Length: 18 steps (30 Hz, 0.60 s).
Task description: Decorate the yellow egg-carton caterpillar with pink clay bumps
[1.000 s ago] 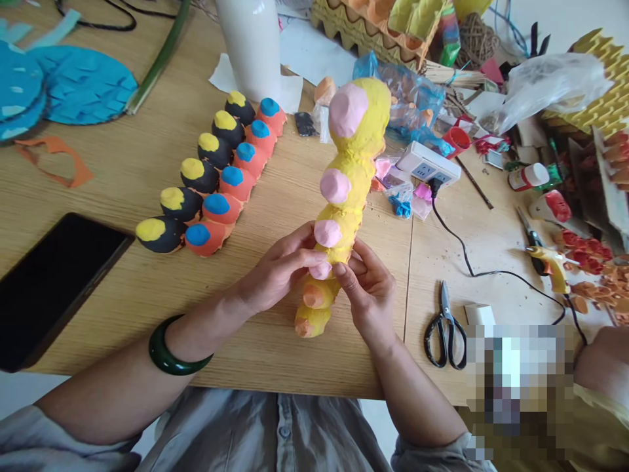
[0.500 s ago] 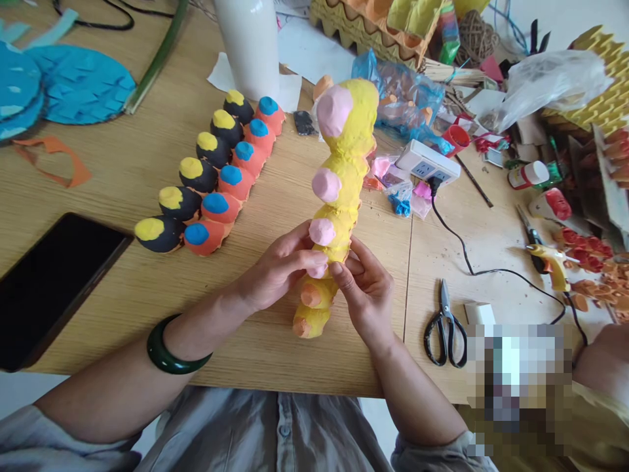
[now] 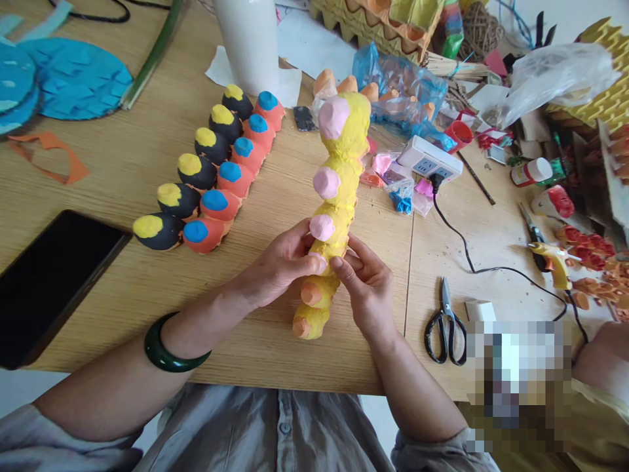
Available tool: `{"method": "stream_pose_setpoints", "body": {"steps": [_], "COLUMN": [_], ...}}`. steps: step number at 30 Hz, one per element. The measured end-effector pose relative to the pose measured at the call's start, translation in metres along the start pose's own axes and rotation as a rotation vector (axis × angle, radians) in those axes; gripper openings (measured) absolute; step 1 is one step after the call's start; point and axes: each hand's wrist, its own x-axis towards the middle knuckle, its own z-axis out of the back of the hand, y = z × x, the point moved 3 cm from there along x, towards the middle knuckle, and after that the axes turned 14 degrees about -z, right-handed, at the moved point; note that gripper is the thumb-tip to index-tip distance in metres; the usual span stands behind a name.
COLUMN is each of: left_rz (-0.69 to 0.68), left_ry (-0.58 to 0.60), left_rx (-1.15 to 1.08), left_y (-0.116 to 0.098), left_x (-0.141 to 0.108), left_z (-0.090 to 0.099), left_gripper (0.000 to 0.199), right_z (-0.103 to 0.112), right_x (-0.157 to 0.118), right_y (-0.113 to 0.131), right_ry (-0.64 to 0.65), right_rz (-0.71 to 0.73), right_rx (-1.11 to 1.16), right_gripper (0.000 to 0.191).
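Observation:
Between my hands is a yellow clay-covered egg-carton strip (image 3: 341,177), held lengthwise away from me. Pink clay caps several of its bumps; the two nearest me show bare orange tips. My left hand (image 3: 289,262) grips the strip's left side, its thumb pressed on the fourth pink cap, which it partly hides. From the right, my right hand (image 3: 368,278) pinches the edge with thumb and fingers. Left of the strip lie a black egg-carton strip (image 3: 196,172) with yellow caps and a red egg-carton strip (image 3: 236,177) with blue caps, side by side.
A phone (image 3: 54,285) lies at left, near blue paper discs (image 3: 78,78). Scissors (image 3: 445,324), a power strip (image 3: 430,159) with a trailing cord and a glue gun (image 3: 553,262) are on the right. A white vase (image 3: 248,46) stands behind. Another person's arm (image 3: 607,360) is at lower right.
My left thumb has shifted over the pink cap, and the fingers have drawn in behind it. The strip's far end has tipped slightly down and left, uncovering orange carton cones behind.

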Motion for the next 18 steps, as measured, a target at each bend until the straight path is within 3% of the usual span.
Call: {"method": "stream_pose_setpoints", "body": {"steps": [5,10,18], "left_rz": [0.047,-0.029,-0.103], "left_ry": [-0.024,-0.003,0.049], "left_rx": [-0.026,0.04,0.032], "left_y": [0.0017,0.005,0.0051], "left_x": [-0.0012,-0.0002,0.0007], "left_z": [0.001,0.0018,0.0025], "left_gripper": [0.023,0.038,0.039], "right_z": [-0.0006,-0.0014,0.002], "right_x": [0.0001,0.0008,0.0076], "right_y": [0.0005,0.0002,-0.0012], "right_ry": [-0.014,0.004,-0.005], "right_rz": [0.002,0.004,-0.017], "right_rx": [-0.004,0.022,0.07], "right_gripper": [0.057,0.057,0.052]}}
